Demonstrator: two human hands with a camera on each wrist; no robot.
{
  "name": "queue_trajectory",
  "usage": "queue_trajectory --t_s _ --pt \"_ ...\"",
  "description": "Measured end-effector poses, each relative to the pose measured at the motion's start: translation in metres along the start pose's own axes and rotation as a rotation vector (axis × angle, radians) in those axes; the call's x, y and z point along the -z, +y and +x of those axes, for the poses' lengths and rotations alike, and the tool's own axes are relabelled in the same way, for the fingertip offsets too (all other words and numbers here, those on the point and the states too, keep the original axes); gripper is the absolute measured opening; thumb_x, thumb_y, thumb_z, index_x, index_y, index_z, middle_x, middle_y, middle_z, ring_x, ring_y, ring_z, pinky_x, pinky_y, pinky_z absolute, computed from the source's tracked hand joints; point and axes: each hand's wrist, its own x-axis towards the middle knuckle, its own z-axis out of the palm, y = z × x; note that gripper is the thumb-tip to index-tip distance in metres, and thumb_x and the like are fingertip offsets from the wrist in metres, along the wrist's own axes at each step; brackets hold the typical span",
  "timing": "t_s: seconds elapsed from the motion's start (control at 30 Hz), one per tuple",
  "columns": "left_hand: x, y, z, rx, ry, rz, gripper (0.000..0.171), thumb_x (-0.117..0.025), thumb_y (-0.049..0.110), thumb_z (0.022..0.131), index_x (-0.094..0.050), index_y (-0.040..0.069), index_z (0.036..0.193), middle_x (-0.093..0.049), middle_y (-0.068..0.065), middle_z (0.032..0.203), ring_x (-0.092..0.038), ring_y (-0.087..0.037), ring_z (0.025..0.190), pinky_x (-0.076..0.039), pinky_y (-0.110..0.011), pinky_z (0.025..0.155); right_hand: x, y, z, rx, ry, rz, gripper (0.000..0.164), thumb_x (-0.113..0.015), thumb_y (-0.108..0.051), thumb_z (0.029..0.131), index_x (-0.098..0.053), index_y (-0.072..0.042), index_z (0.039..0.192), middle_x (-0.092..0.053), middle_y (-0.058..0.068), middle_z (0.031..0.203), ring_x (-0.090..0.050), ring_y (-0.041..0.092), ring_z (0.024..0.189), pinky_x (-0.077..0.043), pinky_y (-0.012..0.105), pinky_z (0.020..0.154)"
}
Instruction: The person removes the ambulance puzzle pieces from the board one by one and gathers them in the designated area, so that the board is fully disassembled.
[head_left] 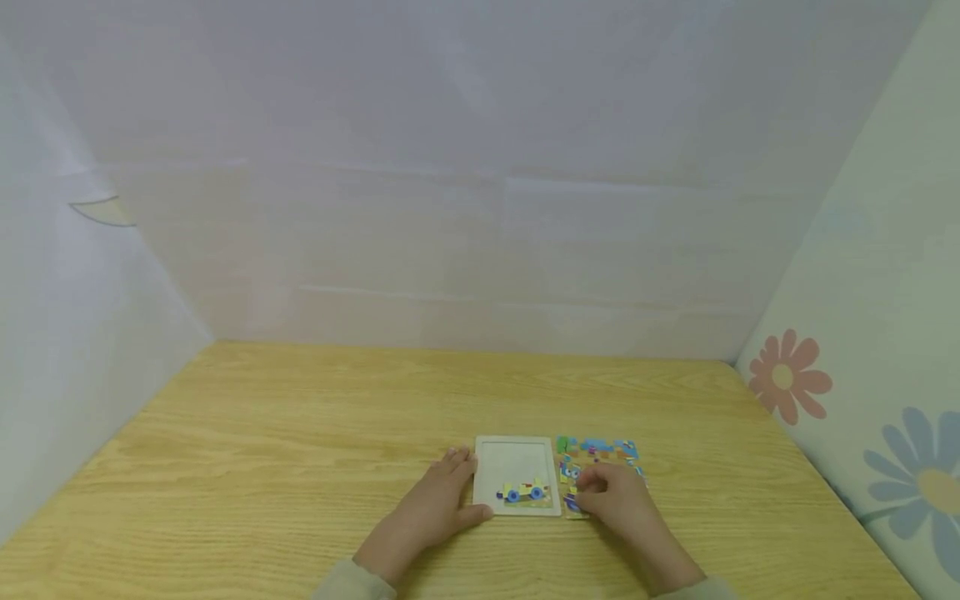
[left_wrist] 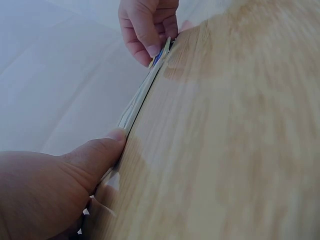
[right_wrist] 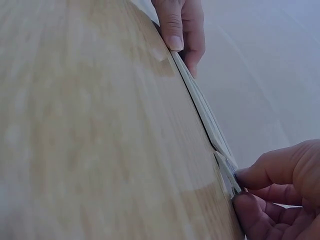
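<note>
A pale puzzle tray [head_left: 514, 460] lies on the table, with a few joined pieces showing a yellow vehicle with blue wheels [head_left: 525, 492] in its lower right part. My left hand [head_left: 438, 500] rests against the tray's left side, its fingers extended along the edge and its thumb [left_wrist: 102, 152] at the near corner. Close to the tray's right side, loose puzzle pieces [head_left: 597, 446] are laid out in a colourful patch. Over the near part of that patch, my right hand [head_left: 618, 500] pinches a puzzle piece [right_wrist: 227, 172] between thumb and curled fingers, which partly hide it.
The wooden table [head_left: 300, 433] reaches back to a pale sheet-like wall [head_left: 480, 250]. A white panel with printed flowers [head_left: 783, 377] stands along the right side, and another pale panel [head_left: 75, 333] along the left.
</note>
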Motion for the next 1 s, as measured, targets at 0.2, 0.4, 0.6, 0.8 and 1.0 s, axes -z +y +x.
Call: queue_trajectory --t_s 0.2,0.4,0.6,0.8,1.0 --pt "-0.001 -0.001 0.0 -0.004 -0.001 -0.009 0.074 -0.064 0.045 0.083 -0.042 -0.004 0.134 -0.032 -0.024 0.145 -0.026 -0.042 0.135 -0.024 -0.056 0.109 0.0 -0.001 0.0 -0.009 0.027 0.001 0.016 -0.072 -0.003 0.069 -0.065 -0.003 0.084 -0.06 0.0 0.07 -0.054 0.012 0.067 -0.046 0.024 0.059" --pt "-0.003 -0.002 0.001 -0.001 0.003 -0.007 0.075 -0.064 0.045 0.083 -0.042 -0.003 0.134 -0.032 -0.024 0.145 -0.026 -0.041 0.135 -0.023 -0.055 0.11 -0.001 0.0 0.001 -0.007 0.033 0.01 0.012 -0.069 -0.006 0.074 -0.065 -0.004 0.085 -0.061 0.0 0.073 -0.055 0.012 0.066 -0.049 0.023 0.059" --pt "-0.003 -0.002 0.001 -0.002 0.004 -0.01 0.074 -0.063 0.046 0.083 -0.042 -0.003 0.135 -0.031 -0.023 0.146 -0.026 -0.041 0.136 -0.023 -0.056 0.11 -0.001 -0.005 0.004 0.068 0.025 0.016 0.009 -0.067 -0.007 0.079 -0.065 -0.005 0.088 -0.061 -0.001 0.078 -0.055 0.011 0.072 -0.049 0.019 0.062" --pt "-0.003 -0.003 0.002 0.0 0.006 -0.002 0.074 -0.063 0.046 0.083 -0.042 -0.002 0.135 -0.032 -0.023 0.146 -0.026 -0.04 0.136 -0.024 -0.055 0.11 -0.004 -0.011 0.009 0.219 0.006 0.061 0.01 -0.068 -0.008 0.081 -0.067 -0.004 0.091 -0.063 -0.001 0.079 -0.054 0.008 0.07 -0.048 0.016 0.062" --pt "-0.005 -0.004 0.003 0.009 0.008 -0.002 0.074 -0.064 0.046 0.082 -0.042 -0.002 0.135 -0.032 -0.023 0.146 -0.026 -0.04 0.136 -0.024 -0.054 0.11 -0.005 -0.014 0.01 0.314 -0.079 0.112 0.018 -0.067 -0.014 0.084 -0.064 -0.001 0.096 -0.063 0.001 0.084 -0.057 0.006 0.073 -0.051 0.017 0.065"
